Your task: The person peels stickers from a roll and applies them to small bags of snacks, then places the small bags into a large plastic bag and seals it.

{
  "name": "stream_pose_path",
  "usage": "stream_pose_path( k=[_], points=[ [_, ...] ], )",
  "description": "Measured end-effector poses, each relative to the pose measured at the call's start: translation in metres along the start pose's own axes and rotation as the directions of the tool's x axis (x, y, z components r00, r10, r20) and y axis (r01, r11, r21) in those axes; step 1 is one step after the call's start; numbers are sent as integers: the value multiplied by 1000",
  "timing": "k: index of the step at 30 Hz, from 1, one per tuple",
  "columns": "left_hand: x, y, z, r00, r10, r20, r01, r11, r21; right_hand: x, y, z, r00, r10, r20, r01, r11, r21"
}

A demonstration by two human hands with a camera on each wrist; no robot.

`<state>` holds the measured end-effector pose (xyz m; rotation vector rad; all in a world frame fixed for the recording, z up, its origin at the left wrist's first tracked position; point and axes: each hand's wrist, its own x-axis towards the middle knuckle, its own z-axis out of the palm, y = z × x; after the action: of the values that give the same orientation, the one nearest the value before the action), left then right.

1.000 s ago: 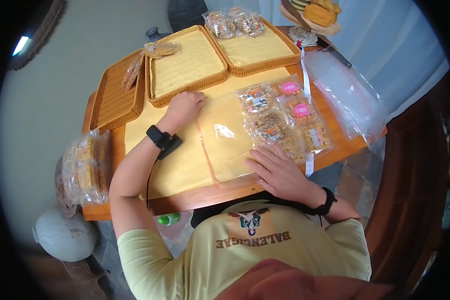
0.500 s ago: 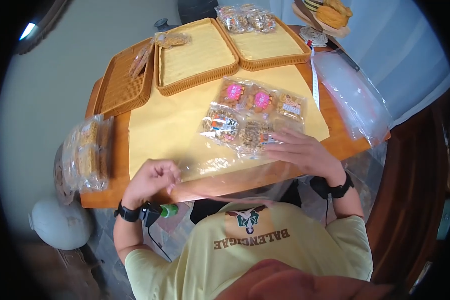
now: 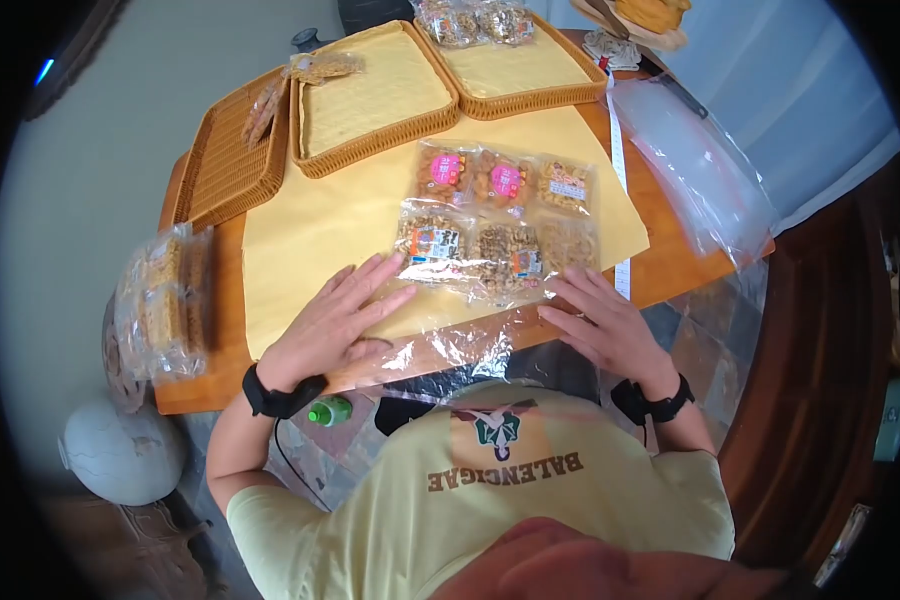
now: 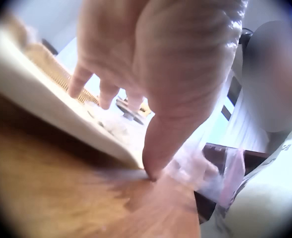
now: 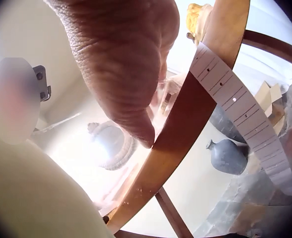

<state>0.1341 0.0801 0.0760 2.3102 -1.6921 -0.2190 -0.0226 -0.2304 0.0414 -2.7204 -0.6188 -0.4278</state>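
Note:
A large clear plastic bag (image 3: pixel 455 345) lies across the table's front, its loose end hanging over the near edge. Inside it, several wrapped snack packs sit in two rows: packs with pink labels (image 3: pixel 507 182) at the far side, nutty cluster packs (image 3: pixel 432 240) at the near side. My left hand (image 3: pixel 342 315) lies spread with its fingertips at the bag's left side; in the left wrist view its thumb (image 4: pixel 161 148) points down at the table edge. Across from it, my right hand (image 3: pixel 610 325) rests with straight fingers on the bag's near right corner.
Yellow paper (image 3: pixel 310 240) covers the wooden table (image 3: pixel 225 340). Wicker trays (image 3: pixel 375 150) line the back, some holding packs. A filled bag of snacks (image 3: pixel 165 305) stands at the left edge. At the right lie a measuring tape (image 3: pixel 617 150) and flat empty bags (image 3: pixel 695 170).
The filled bag has turned and shifted left to lie square before me. My left hand came back from the paper's far side, curled near the edge, then spread at the bag's left.

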Motion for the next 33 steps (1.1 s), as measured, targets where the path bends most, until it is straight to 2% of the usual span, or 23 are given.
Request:
stream_pose_path(
  k=[1,3,4,6,10,12,13,14,15,16,18,19,21,22,24,28,30,33],
  points=[
    [4,-1,-2,1000,0,2,0,1000,0,0,1,-1,1000,1,0,-1,1000,1],
    [12,-2,-7,993,61,97,-80,976,201,1,1,-5,998,-57,25,57,998,3],
    [16,-2,-10,994,54,93,-71,977,200,1,3,-6,998,-64,29,64,998,5],
    [22,-3,-15,956,237,175,-283,903,325,0,8,-7,999,-44,3,43,989,145],
    [27,-5,-11,939,320,127,-345,874,343,-3,11,-4,998,-19,-68,36,968,249],
    [25,-16,-9,946,324,-29,-319,941,113,-4,14,-3,993,36,-110,6,933,361],
    [24,-18,-9,945,327,-25,-322,940,110,-6,16,-2,993,41,-111,2,932,362],
    [21,-19,-8,966,236,-108,-247,963,-105,-8,18,-1,987,105,-125,-38,894,446],
    [20,-19,-7,978,124,-170,-174,931,-321,-8,20,0,977,167,-133,-73,847,526],
    [18,-19,-3,978,122,-169,-172,931,-323,-8,20,1,977,167,-131,-74,846,528],
    [17,-20,8,954,-232,-190,63,775,-629,-4,18,3,906,347,-244,-156,808,568],
    [19,-19,10,953,-237,-190,67,774,-630,-3,16,5,907,345,-242,-155,806,571],
    [28,-14,12,856,-514,-64,182,414,-892,0,13,7,777,547,-311,-313,765,563],
    [31,-13,13,856,-514,-58,189,416,-889,3,13,10,774,552,-311,-313,760,569],
    [36,-14,15,814,-580,-22,225,350,-909,6,14,13,661,662,-353,-414,714,564],
    [51,-19,14,783,-618,73,290,257,-922,9,20,14,641,687,-343,-530,719,450],
    [59,-22,13,763,-636,113,363,277,-889,9,23,13,620,717,-319,-614,697,370],
    [69,-32,15,779,-606,163,432,330,-839,12,25,8,631,704,-326,-652,709,268]
  ],
)
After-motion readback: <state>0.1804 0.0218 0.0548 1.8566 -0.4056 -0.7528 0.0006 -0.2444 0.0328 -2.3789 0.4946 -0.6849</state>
